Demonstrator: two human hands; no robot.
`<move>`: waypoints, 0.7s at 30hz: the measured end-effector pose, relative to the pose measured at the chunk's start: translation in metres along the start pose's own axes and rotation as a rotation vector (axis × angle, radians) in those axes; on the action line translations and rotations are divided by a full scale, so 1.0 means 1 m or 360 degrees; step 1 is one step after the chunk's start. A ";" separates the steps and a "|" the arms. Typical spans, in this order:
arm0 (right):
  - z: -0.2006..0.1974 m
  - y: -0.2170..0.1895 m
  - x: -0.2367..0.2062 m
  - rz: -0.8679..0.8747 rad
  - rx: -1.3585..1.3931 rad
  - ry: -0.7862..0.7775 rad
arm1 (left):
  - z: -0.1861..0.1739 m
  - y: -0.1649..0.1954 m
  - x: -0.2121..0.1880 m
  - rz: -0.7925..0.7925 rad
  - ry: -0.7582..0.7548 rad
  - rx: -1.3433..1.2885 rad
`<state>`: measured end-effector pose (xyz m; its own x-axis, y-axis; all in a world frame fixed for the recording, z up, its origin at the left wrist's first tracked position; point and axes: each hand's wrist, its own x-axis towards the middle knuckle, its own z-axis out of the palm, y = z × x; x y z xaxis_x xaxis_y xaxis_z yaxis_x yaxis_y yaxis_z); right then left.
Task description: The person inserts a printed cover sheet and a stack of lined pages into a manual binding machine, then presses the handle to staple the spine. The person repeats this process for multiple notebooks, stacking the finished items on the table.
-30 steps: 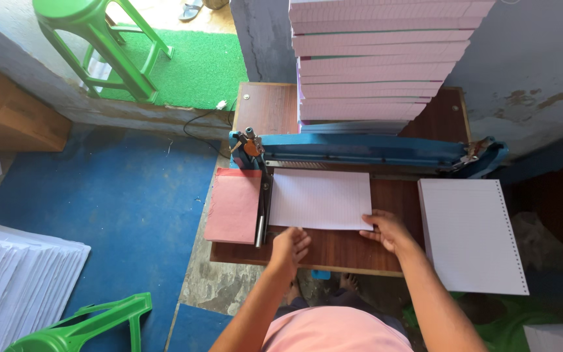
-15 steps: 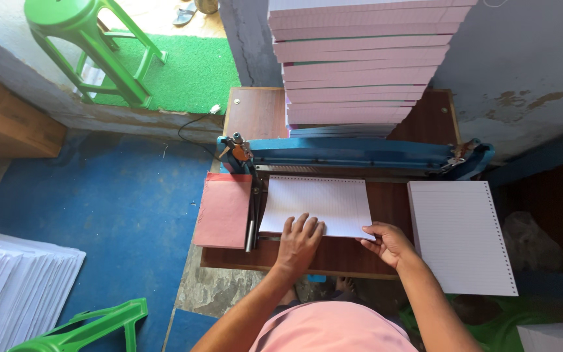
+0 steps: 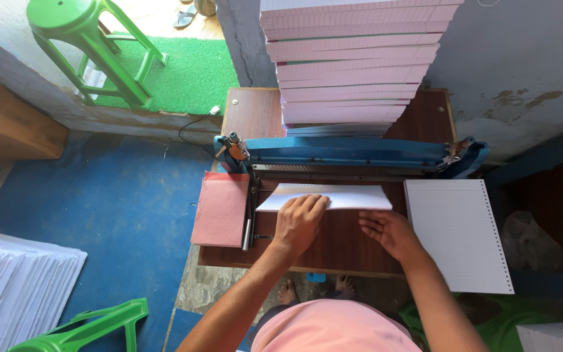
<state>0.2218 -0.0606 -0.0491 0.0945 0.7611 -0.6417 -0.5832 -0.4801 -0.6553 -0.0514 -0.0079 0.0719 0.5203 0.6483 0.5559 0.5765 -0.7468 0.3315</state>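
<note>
My left hand [image 3: 300, 222] lies flat on a white stack of paper [image 3: 350, 195] on the brown wooden table [image 3: 340, 251], with the paper's far edge under the blue punching machine [image 3: 353, 153]. My right hand [image 3: 389, 233] hovers open, palm up, just right of the paper's near edge, holding nothing. A pink sheet stack [image 3: 221, 208] sits left of the machine's guide rail. A white ruled, perforated paper stack [image 3: 459, 234] lies on the right.
A tall pile of pink-edged paper stacks [image 3: 353, 58] stands behind the machine. A green plastic stool [image 3: 92, 45] stands at the back left, a green chair [image 3: 86, 326] and white paper piles [image 3: 14, 293] at the near left. A cardboard box [image 3: 11, 127] sits left.
The white paper has slid away from me, further under the machine. My left hand moved onto it and pushed forward; my right hand let go of its near right corner.
</note>
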 end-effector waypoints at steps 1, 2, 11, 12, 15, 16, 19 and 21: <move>0.001 0.002 0.002 -0.0024 -0.0078 -0.0010 | -0.006 0.004 0.005 -0.0014 -0.0012 -0.0021; 0.005 0.004 0.006 -0.0049 -0.0155 -0.0019 | -0.013 0.007 0.009 -0.0026 -0.0025 -0.0043; 0.032 -0.016 0.006 -0.0593 0.0030 -0.0422 | -0.045 0.031 0.043 -0.0475 0.0086 -0.0667; 0.033 -0.019 0.003 -0.0623 0.0049 -0.0386 | -0.045 0.032 0.044 -0.0514 0.0117 -0.0729; 0.024 -0.029 -0.011 -0.0681 -0.0045 -0.0257 | -0.038 0.033 0.047 -0.0917 -0.0009 -0.0933; 0.020 -0.032 -0.016 -0.0714 -0.0097 -0.0217 | -0.034 0.034 0.046 -0.1028 -0.0022 -0.1057; 0.002 -0.042 -0.030 -0.0793 -0.0247 -0.0092 | -0.018 0.035 0.046 -0.1286 -0.0057 -0.1295; -0.013 -0.047 -0.038 -0.0817 -0.0339 -0.0010 | -0.005 0.036 0.044 -0.1359 -0.0070 -0.1269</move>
<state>0.2557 -0.0729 0.0012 0.3184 0.9228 -0.2171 -0.2877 -0.1241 -0.9496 -0.0106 -0.0076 0.1118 0.1854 0.9775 -0.1005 0.1991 0.0628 0.9780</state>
